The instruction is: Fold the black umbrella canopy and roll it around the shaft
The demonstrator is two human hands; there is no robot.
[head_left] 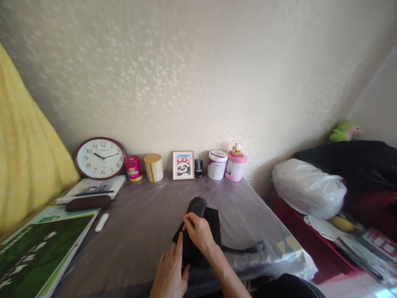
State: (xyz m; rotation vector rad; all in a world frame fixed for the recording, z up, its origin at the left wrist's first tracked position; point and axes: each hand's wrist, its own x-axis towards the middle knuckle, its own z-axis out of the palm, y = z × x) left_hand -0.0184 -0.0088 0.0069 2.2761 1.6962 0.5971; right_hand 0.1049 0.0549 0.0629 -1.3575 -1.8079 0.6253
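Observation:
A black folded bundle [197, 205], apparently soft material, lies near the front of the table, with a flat black flap [214, 219] at its right. A black strap [245, 249] trails from it to the right and ends in a thicker piece. My left hand [170, 269] grips the bundle's near left side, thumb and fingers around the edge. Across the top of the bundle, my right hand [198, 231] has its fingers closed on the black material, close to the left fingertips. Both hands hide much of the bundle's middle, and its exact kind cannot be made out.
Along the wall stand a clock [101, 158], a pink tin [133, 168], a yellow-lidded can [154, 168], a panda picture frame [183, 165] and two tubs [217, 165]. Books [46, 248] and a brown case [88, 203] lie left. A white plastic bag [308, 188] sits right.

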